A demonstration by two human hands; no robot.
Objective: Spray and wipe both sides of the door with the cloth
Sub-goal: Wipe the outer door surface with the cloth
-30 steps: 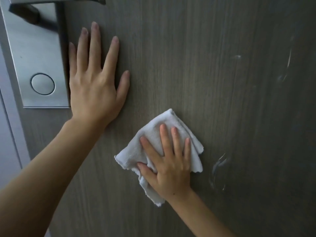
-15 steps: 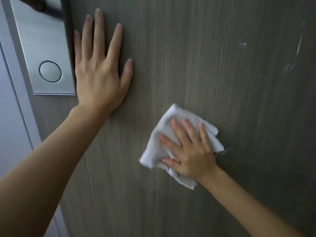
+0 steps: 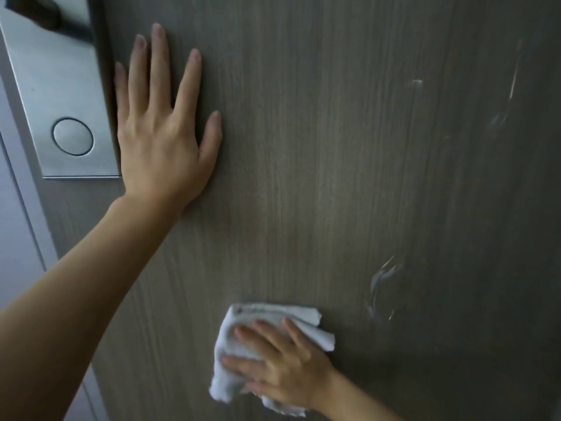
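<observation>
A grey-brown wood-grain door (image 3: 318, 147) fills the view. My left hand (image 3: 161, 132) lies flat on it with fingers spread, just right of the lock plate, holding nothing. Low on the door, my right hand (image 3: 282, 366) presses a crumpled white cloth (image 3: 243, 335) against the surface, fingers spread over it. Wet streaks (image 3: 382, 284) glisten to the right of the cloth, and fainter streaks (image 3: 510, 86) show at the upper right.
A brushed-metal lock plate (image 3: 60, 86) with a round cylinder cover (image 3: 73, 136) sits at the door's left edge, a dark handle (image 3: 36, 7) at its top. A pale frame or wall (image 3: 18, 223) runs down the far left.
My right hand has slid the cloth down and to the left across the door, uncovering the wet streaks beside it. My left hand has stayed flat by the lock plate.
</observation>
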